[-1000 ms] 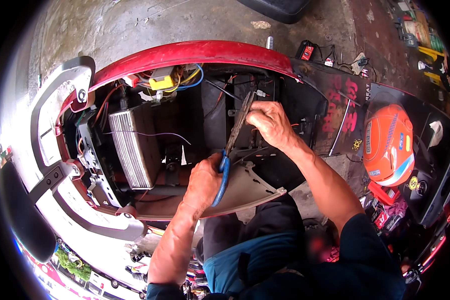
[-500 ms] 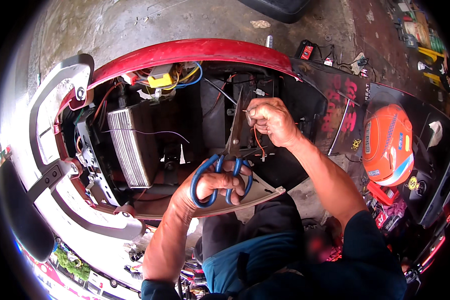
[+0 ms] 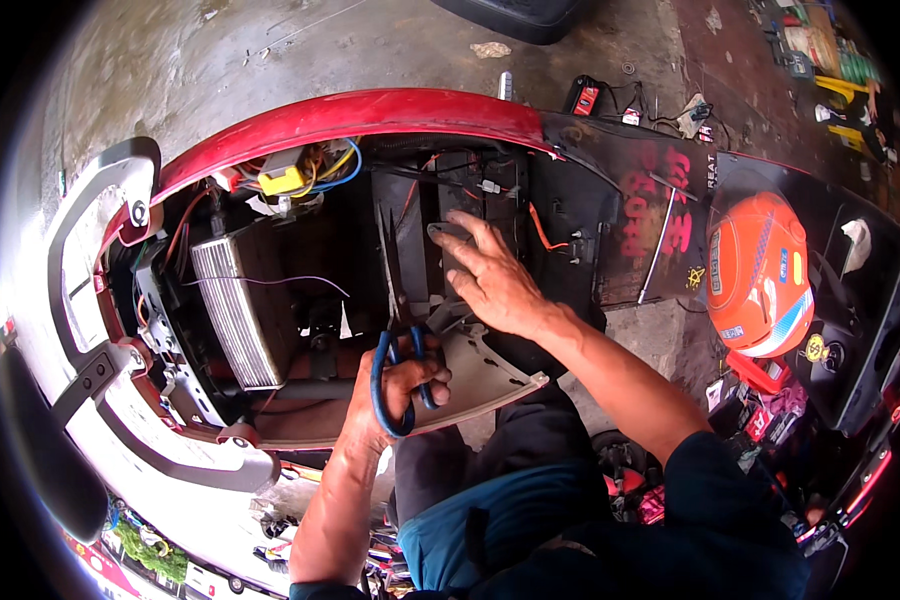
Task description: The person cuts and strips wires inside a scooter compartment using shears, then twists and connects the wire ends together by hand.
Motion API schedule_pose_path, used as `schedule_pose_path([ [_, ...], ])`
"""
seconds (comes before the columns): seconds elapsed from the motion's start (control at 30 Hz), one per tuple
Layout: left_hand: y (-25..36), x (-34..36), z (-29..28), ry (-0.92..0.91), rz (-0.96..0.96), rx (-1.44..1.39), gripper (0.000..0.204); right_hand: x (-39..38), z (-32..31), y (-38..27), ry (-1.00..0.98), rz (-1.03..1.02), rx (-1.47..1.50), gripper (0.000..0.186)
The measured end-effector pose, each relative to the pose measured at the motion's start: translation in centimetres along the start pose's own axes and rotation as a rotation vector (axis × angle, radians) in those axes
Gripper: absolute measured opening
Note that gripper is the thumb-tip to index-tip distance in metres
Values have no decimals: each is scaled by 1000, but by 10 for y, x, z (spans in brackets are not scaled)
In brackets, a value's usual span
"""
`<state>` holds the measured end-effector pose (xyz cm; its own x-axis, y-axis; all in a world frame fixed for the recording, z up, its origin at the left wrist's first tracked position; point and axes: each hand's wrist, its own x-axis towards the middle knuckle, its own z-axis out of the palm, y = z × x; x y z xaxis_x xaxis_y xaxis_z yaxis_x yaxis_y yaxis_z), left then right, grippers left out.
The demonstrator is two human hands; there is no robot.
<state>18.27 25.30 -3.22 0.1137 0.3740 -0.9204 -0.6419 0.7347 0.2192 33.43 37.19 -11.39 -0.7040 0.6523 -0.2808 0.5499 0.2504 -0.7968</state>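
Observation:
My left hand (image 3: 402, 392) grips a pair of scissors (image 3: 378, 385) by its blue loop handles. The long blades point away from me over the open body of a red vehicle (image 3: 370, 105). To the right of the blades, my right hand (image 3: 500, 285) is spread over the cavity, its fingers apart. A small dark patch shows by its fingertips; I cannot tell what it is. Beyond this hand a short orange wire (image 3: 540, 232) curves inside the body. A thin purple wire (image 3: 290, 280) crosses a finned metal block (image 3: 235, 305) left of the scissors.
A yellow connector (image 3: 282, 180) with blue and yellow wires sits under the red panel. Grey metal rails (image 3: 80, 230) curve along the left end. On the right lie a T-handled tool (image 3: 660, 245) and an orange helmet (image 3: 760, 275). A red-and-black device (image 3: 585, 97) rests on the floor.
My right hand has let go of the orange wire and its fingers have spread. The scissors in my left hand have shifted left and their blades have come closer together.

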Motion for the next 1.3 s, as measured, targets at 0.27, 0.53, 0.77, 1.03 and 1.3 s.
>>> schedule_pose_path([
  [0.27,-1,0,-4,61,3,69,33,10,13,39,603,818,788,26],
  [0.53,3,6,-12,39,-17,326,23,38,39,93,462,642,-245,36],
  [0.77,-6,13,-27,61,-9,505,16,22,17,84,111,513,-815,35],
  [1.03,-7,11,-26,70,-22,638,22,33,18,82,-789,543,-1176,27],
  [1.3,-14,6,-31,70,28,447,20,4,-12,-12,-1151,165,-1104,24],
])
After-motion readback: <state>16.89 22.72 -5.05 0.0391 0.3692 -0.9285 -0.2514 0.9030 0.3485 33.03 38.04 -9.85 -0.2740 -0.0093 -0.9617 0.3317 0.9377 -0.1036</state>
